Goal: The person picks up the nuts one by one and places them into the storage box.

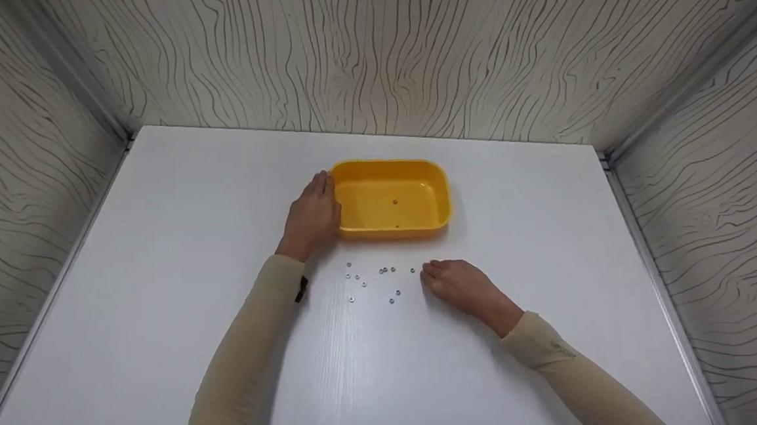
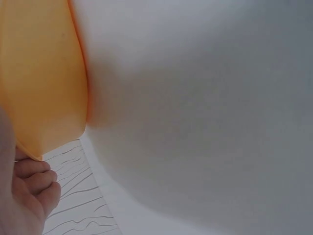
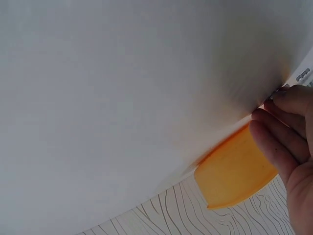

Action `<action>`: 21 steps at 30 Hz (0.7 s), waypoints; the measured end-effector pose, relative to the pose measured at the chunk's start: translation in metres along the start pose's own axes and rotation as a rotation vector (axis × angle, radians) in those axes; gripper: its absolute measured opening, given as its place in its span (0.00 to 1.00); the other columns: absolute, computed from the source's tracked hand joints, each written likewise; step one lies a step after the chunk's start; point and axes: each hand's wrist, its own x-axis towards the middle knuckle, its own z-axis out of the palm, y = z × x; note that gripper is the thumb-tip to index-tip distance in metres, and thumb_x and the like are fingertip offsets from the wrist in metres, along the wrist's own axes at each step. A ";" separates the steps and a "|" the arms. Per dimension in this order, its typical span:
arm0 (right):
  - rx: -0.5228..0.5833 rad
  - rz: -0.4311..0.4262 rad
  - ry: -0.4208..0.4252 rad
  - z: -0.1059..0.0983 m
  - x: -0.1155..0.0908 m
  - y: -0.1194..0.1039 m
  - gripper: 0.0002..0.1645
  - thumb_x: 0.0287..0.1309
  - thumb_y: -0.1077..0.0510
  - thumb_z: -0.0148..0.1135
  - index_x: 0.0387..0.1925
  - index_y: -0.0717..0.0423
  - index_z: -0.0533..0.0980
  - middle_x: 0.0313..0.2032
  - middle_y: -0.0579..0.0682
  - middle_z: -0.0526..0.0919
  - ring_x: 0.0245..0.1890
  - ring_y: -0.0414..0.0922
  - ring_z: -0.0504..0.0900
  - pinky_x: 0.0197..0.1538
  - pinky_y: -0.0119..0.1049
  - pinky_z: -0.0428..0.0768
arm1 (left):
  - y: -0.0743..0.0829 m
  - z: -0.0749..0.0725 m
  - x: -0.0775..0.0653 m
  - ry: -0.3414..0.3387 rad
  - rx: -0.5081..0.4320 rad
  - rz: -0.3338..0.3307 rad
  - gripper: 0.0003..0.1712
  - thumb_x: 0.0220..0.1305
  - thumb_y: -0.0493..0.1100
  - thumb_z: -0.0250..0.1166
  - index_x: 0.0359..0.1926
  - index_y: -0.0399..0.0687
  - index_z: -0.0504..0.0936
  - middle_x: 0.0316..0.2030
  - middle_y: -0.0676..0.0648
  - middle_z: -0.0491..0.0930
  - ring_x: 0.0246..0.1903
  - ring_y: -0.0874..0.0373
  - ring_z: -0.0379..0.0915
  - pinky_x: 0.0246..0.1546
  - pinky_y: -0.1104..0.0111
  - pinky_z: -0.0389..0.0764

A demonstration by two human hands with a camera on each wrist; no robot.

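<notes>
A yellow plastic bin [image 1: 393, 233] stands on the white table, with a couple of small metal nuts [image 1: 395, 202] inside. My left hand [image 1: 313, 213] grips the bin's left side; in the left wrist view its fingers [image 2: 36, 176] curl by the rim. In front of the bin, several more nuts [image 1: 364, 284] lie scattered. My right hand [image 1: 458, 286] is low over the table at the right end of this scatter. Thumb and fingertips pinch a small metal nut [image 3: 273, 96], mostly hidden in the right wrist view.
The white table [image 1: 157, 252] is bounded by wood-grain patterned panels [image 1: 369, 55] at the back and both sides. Metal frame rails [image 1: 663, 300] run along the edges. The bin is near the back panel.
</notes>
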 end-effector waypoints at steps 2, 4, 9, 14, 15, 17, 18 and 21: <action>0.005 0.007 0.028 0.001 0.002 -0.002 0.13 0.54 0.69 0.76 0.43 0.59 0.87 0.39 0.51 0.92 0.37 0.44 0.91 0.39 0.35 0.91 | -0.001 -0.002 -0.001 -0.019 -0.001 -0.014 0.36 0.81 0.45 0.49 0.80 0.31 0.56 0.80 0.33 0.61 0.79 0.41 0.61 0.78 0.51 0.68; 0.006 0.012 0.041 0.001 0.003 -0.002 0.11 0.54 0.69 0.76 0.39 0.59 0.87 0.34 0.50 0.90 0.32 0.43 0.90 0.36 0.34 0.90 | -0.002 -0.003 -0.001 -0.035 -0.003 -0.023 0.36 0.81 0.46 0.49 0.81 0.31 0.55 0.80 0.34 0.60 0.80 0.42 0.60 0.79 0.52 0.67; -0.016 0.017 0.023 0.002 0.005 -0.002 0.09 0.54 0.69 0.76 0.38 0.58 0.87 0.29 0.50 0.88 0.28 0.44 0.87 0.35 0.35 0.90 | -0.001 -0.002 0.001 -0.048 -0.004 -0.025 0.37 0.82 0.47 0.48 0.82 0.33 0.53 0.81 0.34 0.58 0.80 0.42 0.59 0.81 0.52 0.64; -0.020 0.010 0.004 0.002 0.006 -0.003 0.10 0.55 0.68 0.76 0.40 0.59 0.87 0.31 0.50 0.89 0.30 0.44 0.88 0.37 0.35 0.91 | 0.000 -0.002 0.001 -0.040 0.009 -0.021 0.36 0.82 0.46 0.49 0.81 0.32 0.54 0.81 0.34 0.59 0.80 0.42 0.60 0.80 0.52 0.65; -0.018 0.012 0.003 0.002 0.006 -0.003 0.10 0.55 0.68 0.76 0.40 0.59 0.87 0.31 0.51 0.89 0.30 0.44 0.88 0.37 0.35 0.91 | 0.000 -0.002 0.001 -0.039 0.013 -0.019 0.36 0.82 0.46 0.49 0.81 0.32 0.54 0.80 0.34 0.59 0.80 0.42 0.61 0.80 0.52 0.66; -0.014 0.015 0.006 0.002 0.006 -0.004 0.10 0.54 0.68 0.76 0.40 0.59 0.87 0.31 0.51 0.89 0.30 0.45 0.88 0.37 0.35 0.91 | 0.000 -0.002 0.002 -0.041 0.017 -0.015 0.36 0.82 0.46 0.49 0.81 0.32 0.54 0.80 0.34 0.59 0.80 0.42 0.60 0.79 0.52 0.66; -0.010 0.018 0.007 0.002 0.006 -0.004 0.10 0.54 0.69 0.76 0.39 0.60 0.87 0.30 0.51 0.88 0.29 0.45 0.88 0.36 0.35 0.91 | 0.000 -0.002 0.002 -0.043 0.015 -0.014 0.36 0.82 0.46 0.49 0.81 0.31 0.54 0.80 0.34 0.59 0.80 0.42 0.60 0.79 0.52 0.66; 0.001 0.025 0.004 0.001 0.007 -0.004 0.11 0.53 0.70 0.76 0.40 0.60 0.87 0.30 0.52 0.88 0.29 0.45 0.87 0.35 0.35 0.90 | 0.001 -0.003 0.002 -0.040 0.013 -0.011 0.36 0.82 0.46 0.49 0.81 0.31 0.55 0.80 0.33 0.60 0.79 0.41 0.61 0.79 0.51 0.67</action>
